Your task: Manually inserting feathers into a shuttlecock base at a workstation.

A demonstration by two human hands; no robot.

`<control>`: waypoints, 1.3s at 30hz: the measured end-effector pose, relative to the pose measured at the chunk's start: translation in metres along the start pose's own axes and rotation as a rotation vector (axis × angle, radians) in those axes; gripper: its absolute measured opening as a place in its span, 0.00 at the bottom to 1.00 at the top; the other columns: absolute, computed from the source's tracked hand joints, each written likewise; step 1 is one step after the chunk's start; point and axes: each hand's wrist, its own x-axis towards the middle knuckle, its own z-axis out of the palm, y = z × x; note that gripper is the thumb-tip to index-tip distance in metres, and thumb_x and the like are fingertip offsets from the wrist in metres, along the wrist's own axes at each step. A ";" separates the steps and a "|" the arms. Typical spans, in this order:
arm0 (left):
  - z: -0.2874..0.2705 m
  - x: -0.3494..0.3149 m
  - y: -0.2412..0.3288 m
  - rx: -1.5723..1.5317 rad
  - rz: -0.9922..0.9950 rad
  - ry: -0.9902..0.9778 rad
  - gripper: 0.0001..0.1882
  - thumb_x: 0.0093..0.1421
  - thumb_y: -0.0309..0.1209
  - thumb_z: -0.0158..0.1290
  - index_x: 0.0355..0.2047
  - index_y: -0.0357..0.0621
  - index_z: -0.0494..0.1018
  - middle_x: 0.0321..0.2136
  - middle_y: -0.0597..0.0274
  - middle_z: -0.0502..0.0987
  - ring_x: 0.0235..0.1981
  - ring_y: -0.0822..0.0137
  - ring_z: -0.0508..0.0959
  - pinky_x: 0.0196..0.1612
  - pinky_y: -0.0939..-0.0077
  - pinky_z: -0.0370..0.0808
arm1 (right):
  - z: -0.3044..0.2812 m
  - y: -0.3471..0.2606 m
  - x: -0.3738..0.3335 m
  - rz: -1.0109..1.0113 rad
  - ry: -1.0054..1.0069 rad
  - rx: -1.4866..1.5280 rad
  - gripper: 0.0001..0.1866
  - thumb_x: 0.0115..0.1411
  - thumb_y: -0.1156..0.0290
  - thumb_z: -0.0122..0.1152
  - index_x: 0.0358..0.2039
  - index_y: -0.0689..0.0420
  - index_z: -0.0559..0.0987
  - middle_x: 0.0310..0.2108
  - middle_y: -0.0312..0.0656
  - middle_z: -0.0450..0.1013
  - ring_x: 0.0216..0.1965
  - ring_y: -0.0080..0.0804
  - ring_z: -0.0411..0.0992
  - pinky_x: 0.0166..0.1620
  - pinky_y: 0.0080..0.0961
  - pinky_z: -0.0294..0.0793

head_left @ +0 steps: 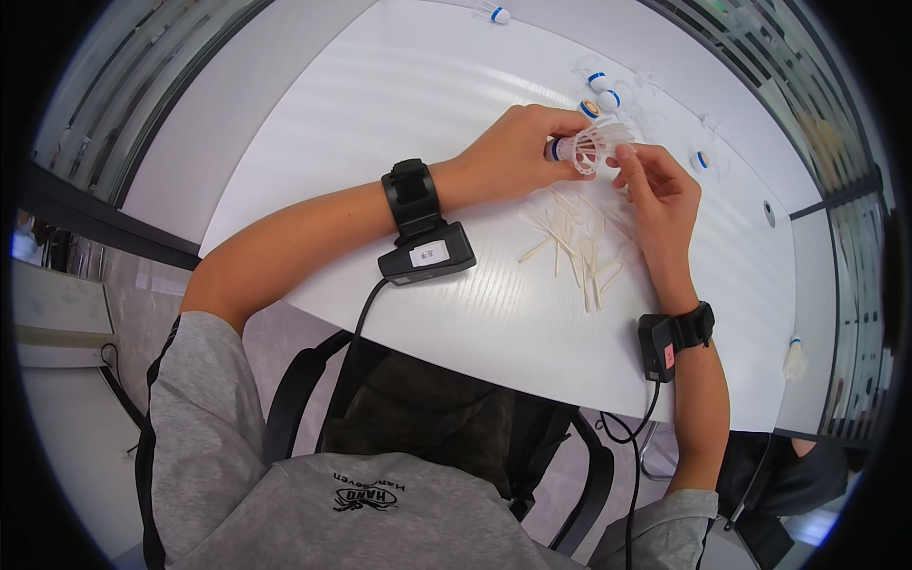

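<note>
My left hand (pixel 522 147) is closed around the blue-banded base of a white shuttlecock (pixel 586 147), whose open skirt ring faces right. At the skirt's right side, my right hand (pixel 658 185) has its thumb and forefinger pinched at the edge of a white feather (pixel 613 131). The fingertips partly hide where the feather meets the skirt. Just below both hands, several thin cream-coloured quill-like sticks (pixel 570 249) lie in a loose, crossing pile on the white table (pixel 380 123).
Beyond my hands lie several shuttlecocks with blue-banded bases (pixel 609 99). One more shuttlecock (pixel 500 15) lies at the far edge, another (pixel 701 160) to the right. Black wrist devices (pixel 427 254) trail cables downward. A shuttlecock (pixel 796 361) is near the right-hand panel.
</note>
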 end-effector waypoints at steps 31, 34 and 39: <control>-0.001 -0.001 0.003 -0.088 -0.018 0.009 0.18 0.54 0.28 0.66 0.44 0.37 0.78 0.34 0.55 0.83 0.31 0.67 0.79 0.37 0.73 0.75 | 0.002 -0.003 0.000 0.015 -0.043 -0.039 0.11 0.65 0.68 0.64 0.40 0.64 0.83 0.33 0.39 0.81 0.29 0.18 0.73 0.34 0.16 0.73; 0.001 -0.001 0.005 -0.081 -0.035 0.007 0.17 0.55 0.29 0.66 0.44 0.37 0.78 0.32 0.56 0.82 0.30 0.68 0.78 0.36 0.74 0.74 | -0.001 -0.001 -0.001 0.019 -0.042 -0.047 0.11 0.65 0.68 0.64 0.39 0.63 0.83 0.33 0.39 0.81 0.28 0.17 0.73 0.33 0.15 0.73; 0.000 -0.002 0.003 -0.112 -0.041 -0.005 0.17 0.55 0.28 0.66 0.44 0.37 0.78 0.32 0.56 0.82 0.30 0.68 0.78 0.36 0.74 0.74 | 0.000 0.000 -0.001 -0.014 -0.041 -0.026 0.11 0.65 0.68 0.64 0.39 0.64 0.83 0.33 0.39 0.81 0.28 0.17 0.73 0.33 0.15 0.72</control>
